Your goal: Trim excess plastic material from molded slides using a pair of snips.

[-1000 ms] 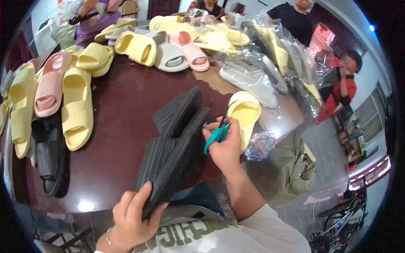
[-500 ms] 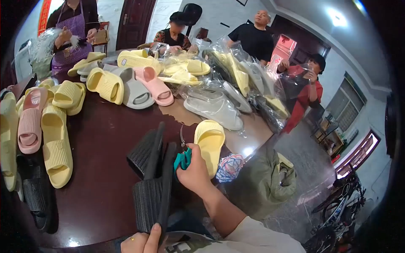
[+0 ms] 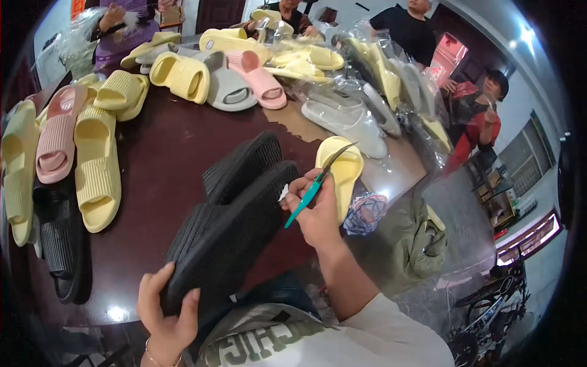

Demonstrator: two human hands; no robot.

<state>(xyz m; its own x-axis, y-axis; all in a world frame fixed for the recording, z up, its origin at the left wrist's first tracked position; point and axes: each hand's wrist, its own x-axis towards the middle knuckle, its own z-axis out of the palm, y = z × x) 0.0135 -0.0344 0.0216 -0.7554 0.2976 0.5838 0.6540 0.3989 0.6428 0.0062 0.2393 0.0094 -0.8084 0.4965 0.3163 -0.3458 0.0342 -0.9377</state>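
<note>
Currently left hand [image 3: 164,312] grips black slipper pair [image 3: 229,226] at six o'clock over worktop [image 3: 165,147], right hand [image 3: 318,211] fingers closed on teal snips [image 3: 315,186] at the edge; trimming looks underway, unfinished.

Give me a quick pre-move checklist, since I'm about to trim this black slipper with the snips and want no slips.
1. Left hand grips the black slipper's near end: ok.
2. Right hand holds the teal-handled snips: ok.
3. Snip blades open or shut: cannot tell.
4. Blades touching the slipper: not ok, tip points away toward the yellow slipper.
5. Second black slipper lies alongside, crowding: not ok.
</note>
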